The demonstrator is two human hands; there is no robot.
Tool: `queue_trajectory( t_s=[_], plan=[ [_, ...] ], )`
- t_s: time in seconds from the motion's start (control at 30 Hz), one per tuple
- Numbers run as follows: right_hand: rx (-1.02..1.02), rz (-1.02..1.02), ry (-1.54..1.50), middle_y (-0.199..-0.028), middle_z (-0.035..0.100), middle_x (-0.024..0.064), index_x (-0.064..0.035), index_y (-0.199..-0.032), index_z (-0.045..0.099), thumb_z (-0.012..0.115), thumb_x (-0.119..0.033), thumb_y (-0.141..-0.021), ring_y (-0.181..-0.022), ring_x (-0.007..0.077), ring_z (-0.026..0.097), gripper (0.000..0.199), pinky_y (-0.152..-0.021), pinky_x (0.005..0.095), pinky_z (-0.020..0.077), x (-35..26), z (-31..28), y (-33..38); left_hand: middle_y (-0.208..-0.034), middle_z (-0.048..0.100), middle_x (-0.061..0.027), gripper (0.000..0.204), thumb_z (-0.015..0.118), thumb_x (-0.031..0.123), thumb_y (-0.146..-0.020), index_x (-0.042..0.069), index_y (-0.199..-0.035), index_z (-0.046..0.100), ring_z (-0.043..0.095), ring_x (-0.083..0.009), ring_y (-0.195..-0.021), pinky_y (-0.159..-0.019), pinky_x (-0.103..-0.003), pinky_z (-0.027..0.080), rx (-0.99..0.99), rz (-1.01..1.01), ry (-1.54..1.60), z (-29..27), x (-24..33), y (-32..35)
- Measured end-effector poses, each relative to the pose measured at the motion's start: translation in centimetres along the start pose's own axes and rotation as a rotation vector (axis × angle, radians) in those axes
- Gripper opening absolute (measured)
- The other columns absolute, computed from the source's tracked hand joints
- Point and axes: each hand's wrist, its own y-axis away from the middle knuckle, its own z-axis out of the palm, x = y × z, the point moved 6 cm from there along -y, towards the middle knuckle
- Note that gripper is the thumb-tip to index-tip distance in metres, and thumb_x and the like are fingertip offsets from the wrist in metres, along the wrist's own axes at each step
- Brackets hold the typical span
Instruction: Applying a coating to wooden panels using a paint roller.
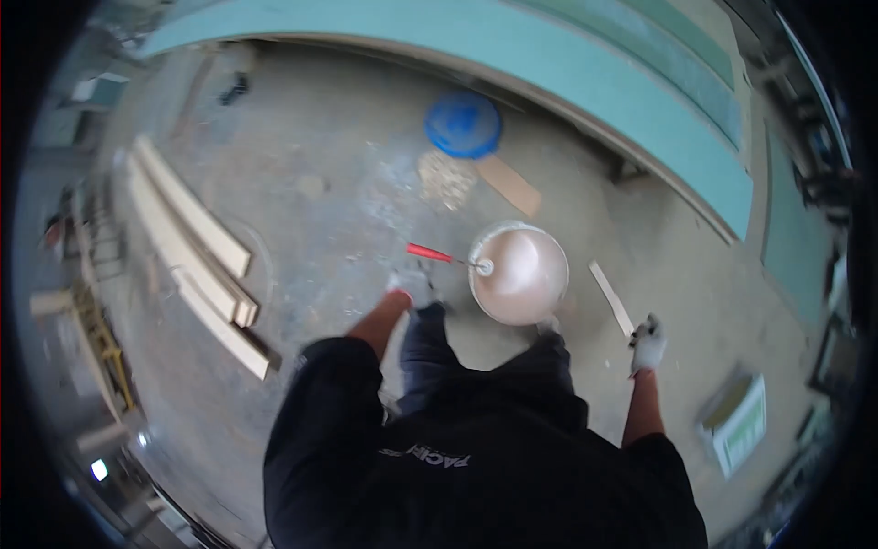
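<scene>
Along the floor's (320, 302) far edge runs a long pale-green panel (558, 69), curving down the right side and closing off that way. Long timbers (187, 238) lie in a group toward the floor's left edge; a green-and-white package (741, 425) sits near its right edge. Beyond the bucket lie a round blue object (463, 124), a brown board (508, 185) and a pale, rough patch (446, 179).

The bucket (519, 274), holding a smooth pinkish mass, stands between the gloved hands, just ahead of the person's feet. The right hand (648, 348) is closed around the near end of a thin wooden stick (611, 298), right of the bucket. A red-handled tool (430, 252) crosses the bucket's left rim, its handle just beyond the left hand (407, 282); that hand is blurred, so I cannot tell its grip.

Concrete stretches between bucket and timbers, and beyond the stick toward the panel's edge.
</scene>
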Motion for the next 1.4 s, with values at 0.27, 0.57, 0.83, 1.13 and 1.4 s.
queue_trajectory(
  t_s=[0.27,0.57,0.83,1.13,1.4],
  plan=[
    [-0.138,0.808,0.427,-0.099,0.072,0.0142,0.0029,-0.109,0.068,0.067,-0.025,-0.087,-0.089,0.0232,0.067,0.036,-0.081,0.0364,0.0536,22.4,-5.8,47.4,-0.146,0.045,-0.016,0.088,0.07,0.046,-0.078,0.02,-0.152,0.031,0.041,-0.0361,-0.136,-0.109,-0.069,0.025,-0.16,0.409,-0.02,2.6,-1.3,-16.3],
    [0.182,1.158,-0.05,-0.088,0.069,0.0141,0.0052,-0.121,0.06,0.065,-0.02,-0.086,-0.064,0.0191,0.067,0.044,-0.05,0.0335,0.0536,9.7,9.7,56.6,-0.098,0.067,-0.022,0.019,0.061,0.015,-0.082,0.009,-0.1,0.064,0.064,-0.0406,-0.098,-0.083,-0.048,0.05,-0.297,0.636,0.198,7.5,2.3,-18.4],
    [0.328,0.857,-0.228,-0.077,0.067,0.0105,0.0051,-0.121,0.06,0.064,-0.016,-0.09,-0.058,0.0183,0.063,0.038,-0.053,0.0332,0.0525,17.8,18.1,55.7,-0.112,0.058,-0.0225,0.029,0.058,0.023,-0.088,0.008,-0.112,0.054,0.063,-0.0436,-0.097,-0.083,-0.053,0.05,-0.157,1.022,0.191,-7.8,10.2,1.4],
    [0.449,0.902,-0.737,-0.071,0.055,0.0056,-0.0063,-0.13,0.05,0.056,-0.027,-0.097,-0.054,0.0169,0.056,0.04,-0.043,0.0327,0.0465,7.3,22.4,42.7,-0.11,0.064,-0.0209,0.053,0.068,0.041,-0.084,0.008,-0.125,0.06,0.062,-0.0404,-0.103,-0.092,-0.043,0.049,0.126,1.001,0.235,-38.6,8.9,10.3],
    [0.544,1.035,-0.94,-0.066,0.052,0.004,-0.0083,-0.122,0.051,0.054,-0.027,-0.098,-0.05,0.0171,0.054,0.031,-0.039,0.0345,0.0432,-2.5,32.2,33.3,-0.116,0.064,-0.0269,0.049,0.058,0.035,-0.095,0.002,-0.131,0.055,0.062,-0.0414,-0.11,-0.094,-0.044,0.049,0.374,1.022,0.663,-59.8,0.9,-7.7]
  ],
)
